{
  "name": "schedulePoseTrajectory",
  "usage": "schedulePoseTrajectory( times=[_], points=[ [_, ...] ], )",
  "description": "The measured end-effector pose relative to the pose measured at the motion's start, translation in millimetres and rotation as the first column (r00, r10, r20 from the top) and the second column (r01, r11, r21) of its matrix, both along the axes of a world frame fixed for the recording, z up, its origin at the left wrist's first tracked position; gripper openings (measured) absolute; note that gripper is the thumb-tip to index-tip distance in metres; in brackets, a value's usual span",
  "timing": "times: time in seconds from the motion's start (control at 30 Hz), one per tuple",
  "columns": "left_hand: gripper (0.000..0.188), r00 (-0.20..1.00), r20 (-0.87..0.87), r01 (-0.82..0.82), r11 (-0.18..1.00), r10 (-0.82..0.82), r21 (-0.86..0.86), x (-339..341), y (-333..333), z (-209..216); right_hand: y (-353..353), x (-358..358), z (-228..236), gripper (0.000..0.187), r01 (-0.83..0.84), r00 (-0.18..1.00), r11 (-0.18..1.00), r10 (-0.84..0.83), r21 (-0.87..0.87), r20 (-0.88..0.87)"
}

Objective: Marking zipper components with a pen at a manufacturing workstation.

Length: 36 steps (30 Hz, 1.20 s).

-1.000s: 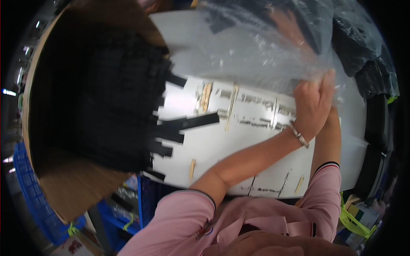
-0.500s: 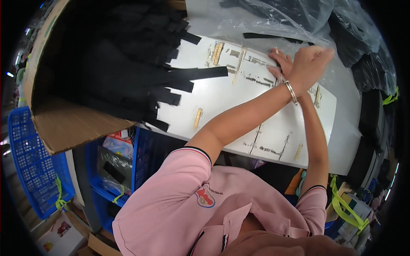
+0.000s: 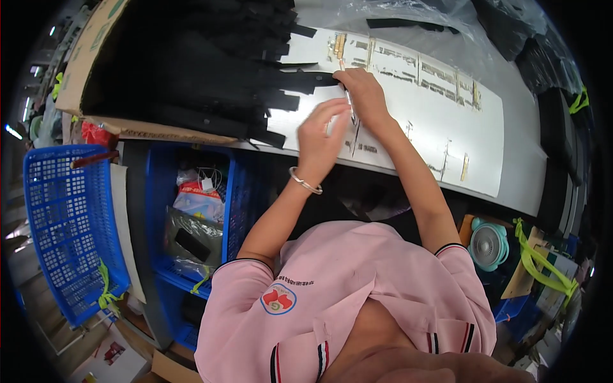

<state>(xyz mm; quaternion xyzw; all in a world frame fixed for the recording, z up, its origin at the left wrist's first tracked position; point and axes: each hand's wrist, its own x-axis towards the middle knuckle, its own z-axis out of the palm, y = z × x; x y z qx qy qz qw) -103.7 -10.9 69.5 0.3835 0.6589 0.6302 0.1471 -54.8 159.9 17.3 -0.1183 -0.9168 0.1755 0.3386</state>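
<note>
My right hand [image 3: 366, 96] is at the ends of the black strips, its fingers closed around a slim silvery pen-like stick [image 3: 348, 97]. Its fingertips touch the tip of one long black fabric strip [image 3: 300, 81] that reaches out from the pile. Just nearer to me, my left hand [image 3: 317, 142], with a bracelet at the wrist, hovers with fingers curved and thumb apart, holding nothing that I can see. Under both hands lies a white board [image 3: 396, 115] with pencil-like dark marks and yellowish tape pieces.
A cardboard box [image 3: 96, 54] on its side holds the heap of black strips [image 3: 191, 70] at the left. Clear plastic bags [image 3: 498, 38] with black material lie at the far right. Blue baskets [image 3: 73, 223] stand lower left; a turquoise fan [image 3: 488, 246] is lower right.
Both hands have moved left across the board to the strip ends. My left arm no longer crosses over my right. The pen-like stick has moved along with my right hand.
</note>
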Motion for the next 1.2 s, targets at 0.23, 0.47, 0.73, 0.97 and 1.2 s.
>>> schedulePoseTrajectory(
  times=[0.23,0.47,0.73,0.97,1.2],
  points=[
    [0.017,0.982,-0.175,-0.091,0.989,0.070,-0.115,3.1,-45.5,-7.2,-29.7,82.3,19.2,0.024,0.124,0.986,0.972,-0.142,0.198,0.082],
    [0.054,0.779,-0.562,0.099,0.940,-0.278,-0.327,24.6,-29.2,-49.3,-43.0,203.3,20.9,0.026,0.236,0.932,0.943,-0.287,0.233,0.220],
    [0.066,0.613,-0.644,0.095,0.852,-0.457,-0.514,50.7,-11.3,-66.5,-67.7,246.9,-13.9,0.037,0.495,0.833,0.831,-0.537,0.254,0.133],
    [0.072,0.523,-0.681,0.107,0.833,-0.512,-0.543,56.8,-6.3,-68.4,-69.5,254.6,-35.2,0.034,0.638,0.764,0.755,-0.645,0.153,-0.009],
    [0.071,0.363,-0.768,-0.026,0.818,-0.528,-0.575,48.2,-6.9,-71.8,-62.8,245.5,-53.4,0.034,0.682,0.728,0.712,-0.637,0.168,-0.254]
  ],
)
